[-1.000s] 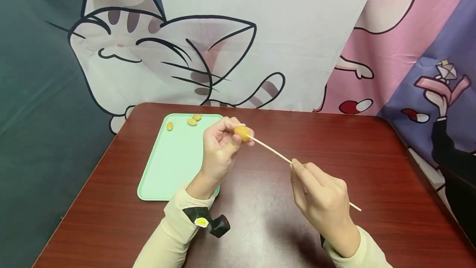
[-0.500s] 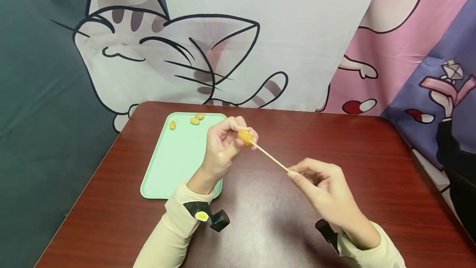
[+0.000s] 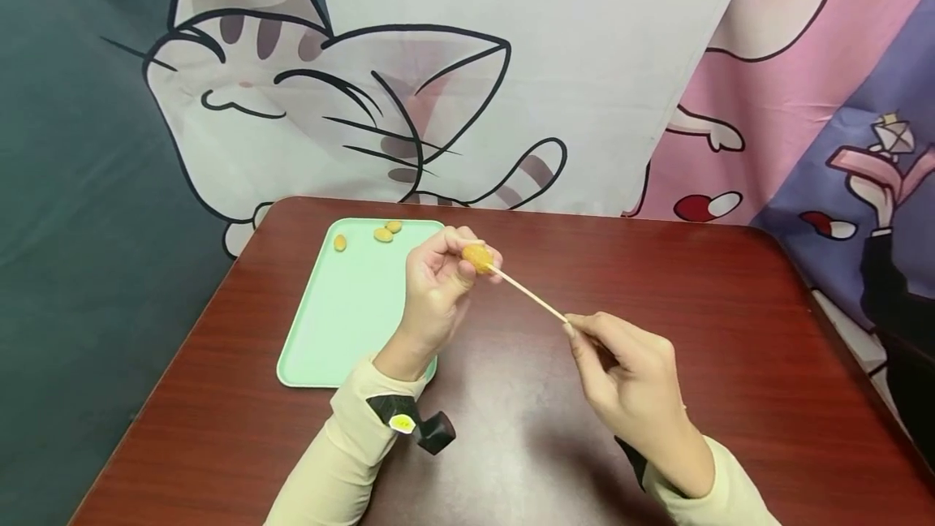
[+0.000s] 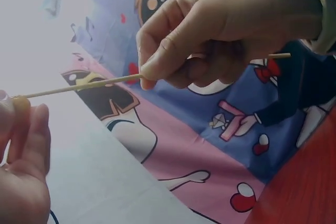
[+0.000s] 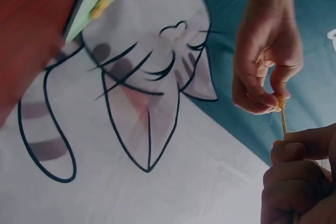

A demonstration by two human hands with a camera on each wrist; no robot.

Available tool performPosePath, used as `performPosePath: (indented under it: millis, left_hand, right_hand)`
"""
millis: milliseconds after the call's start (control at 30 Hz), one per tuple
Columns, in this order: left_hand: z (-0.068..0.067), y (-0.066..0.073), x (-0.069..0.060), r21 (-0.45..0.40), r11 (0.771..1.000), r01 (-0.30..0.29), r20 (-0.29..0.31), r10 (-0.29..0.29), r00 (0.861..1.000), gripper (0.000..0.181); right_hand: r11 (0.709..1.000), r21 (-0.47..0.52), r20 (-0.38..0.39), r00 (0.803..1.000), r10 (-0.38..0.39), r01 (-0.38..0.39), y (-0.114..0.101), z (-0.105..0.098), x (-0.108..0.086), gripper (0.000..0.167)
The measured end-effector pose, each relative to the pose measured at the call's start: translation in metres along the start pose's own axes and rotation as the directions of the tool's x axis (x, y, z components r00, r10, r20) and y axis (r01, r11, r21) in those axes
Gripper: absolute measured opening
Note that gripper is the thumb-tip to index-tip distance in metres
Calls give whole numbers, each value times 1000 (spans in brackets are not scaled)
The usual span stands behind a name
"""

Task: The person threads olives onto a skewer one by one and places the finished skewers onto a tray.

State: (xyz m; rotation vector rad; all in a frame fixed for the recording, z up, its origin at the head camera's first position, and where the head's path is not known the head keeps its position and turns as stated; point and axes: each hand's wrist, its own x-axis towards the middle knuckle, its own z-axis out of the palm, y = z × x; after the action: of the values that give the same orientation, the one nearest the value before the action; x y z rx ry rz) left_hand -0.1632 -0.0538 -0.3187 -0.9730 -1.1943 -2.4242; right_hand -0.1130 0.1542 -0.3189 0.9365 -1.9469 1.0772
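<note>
My left hand (image 3: pixel 433 286) pinches a small yellow oval fruit (image 3: pixel 478 257) between thumb and fingers, raised above the table. A thin wooden skewer (image 3: pixel 527 293) runs from the fruit down to my right hand (image 3: pixel 637 376). Thumb and index finger of that hand pinch the skewer partway along, with the other fingers curled in. In the left wrist view, the skewer's far end (image 4: pixel 281 55) sticks out behind the right hand. How deep the tip sits in the fruit is hidden. The right wrist view shows both hands close together, the fruit (image 5: pixel 281 101) mostly covered by fingertips.
A mint-green tray (image 3: pixel 343 315) lies on the left of the reddish-brown wooden table (image 3: pixel 504 445). Several yellow fruits (image 3: pixel 383 234) rest near its far edge. Behind the table hangs a cloth (image 3: pixel 584 63) with cartoon drawings.
My right hand has rolled on the skewer, its thumb side turning up and then partly back. The fruit dipped slightly and rose again in my left hand. The tray fruits stayed put.
</note>
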Motion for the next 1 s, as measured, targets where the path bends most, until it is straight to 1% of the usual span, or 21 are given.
performPosePath:
  millis: [67, 133, 167, 233, 267, 300, 333, 367, 400, 433, 467, 500, 533, 567, 633, 667, 700, 767, 833, 900, 1000]
  left_hand:
    - [-2, 3, 0, -1, 1000, -27, -3, 27, 1000, 19]
    - [-4, 7, 1, 9, 999, -51, 20, 50, 999, 18]
    - [-5, 8, 2, 15, 998, -58, 36, 57, 998, 18]
    - [-6, 10, 3, 26, 998, -62, 61, 60, 996, 17]
    - [-5, 10, 3, 26, 998, -54, 65, 52, 997, 17]
    - [-4, 10, 3, 27, 999, -45, 61, 44, 997, 17]
    - [-3, 10, 3, 32, 999, -34, 50, 33, 998, 17]
    - [-1, 10, 3, 34, 999, -20, 33, 19, 999, 18]
    - [0, 10, 3, 37, 999, -2, 11, 2, 1000, 19]
    - [2, 10, 3, 30, 999, 17, -25, -17, 1000, 19]
    - [2, 11, 3, 16, 999, 30, -73, -29, 997, 20]
    - [2, 12, 4, 9, 999, 32, -128, -31, 991, 22]
    - [1, 13, 5, 4, 1000, 29, -181, -27, 983, 23]
    - [-1, 14, 6, 2, 1000, 20, -229, -19, 973, 25]
    - [-3, 17, 8, -3, 1000, -3, -297, 2, 955, 28]
    - [-3, 18, 8, 4, 1000, -12, -308, 13, 951, 30]
    - [-3, 19, 8, 12, 1000, -15, -303, 18, 953, 31]
    - [0, 18, 8, 10, 1000, -11, -269, 13, 963, 32]
    - [3, 16, 6, 2, 1000, -1, -243, 2, 970, 31]
    - [5, 13, 5, 4, 1000, 4, -239, -3, 971, 30]
    - [6, 12, 4, 7, 1000, 9, -246, -7, 969, 30]
  right_hand:
    - [999, 38, 16, 1000, 24, -25, -4, 1, 1, 22]
    - [992, 98, 59, 995, 76, -81, -7, -2, 3, 8]
    - [985, 132, 82, 991, 104, -115, -8, -5, 3, 9]
    - [971, 170, 117, 982, 148, -167, -10, -11, 5, 21]
    - [974, 155, 117, 982, 145, -163, -11, -13, 6, 19]
    - [983, 125, 109, 986, 123, -136, -12, -15, 7, 15]
    - [993, 76, 94, 992, 84, -92, -13, -16, 8, 10]
    - [999, 13, 70, 997, 30, -31, -14, -16, 9, 11]
    - [997, -63, 47, 998, -30, 33, -16, -15, 10, 16]
    - [985, -146, 21, 996, -91, 93, -17, -14, 10, 23]
    - [964, -224, -5, 989, -148, 143, -18, -14, 11, 28]
    - [944, -281, -32, 981, -189, 173, -19, -13, 12, 30]
    - [930, -319, -59, 975, -214, 185, -19, -13, 12, 30]
    - [925, -334, -82, 972, -221, 182, -19, -13, 13, 31]
    - [936, -315, -114, 973, -199, 154, -17, -15, 15, 34]
    - [947, -290, -123, 976, -181, 139, -16, -16, 16, 35]
    - [958, -256, -123, 979, -164, 129, -14, -16, 18, 35]
    - [974, -196, -91, 987, -129, 110, -12, -16, 21, 35]
    - [980, -167, -57, 991, -123, 112, -10, -15, 23, 35]
    - [980, -157, -28, 991, -128, 122, -10, -15, 24, 35]
    - [979, -152, -4, 991, -137, 135, -11, -15, 24, 35]
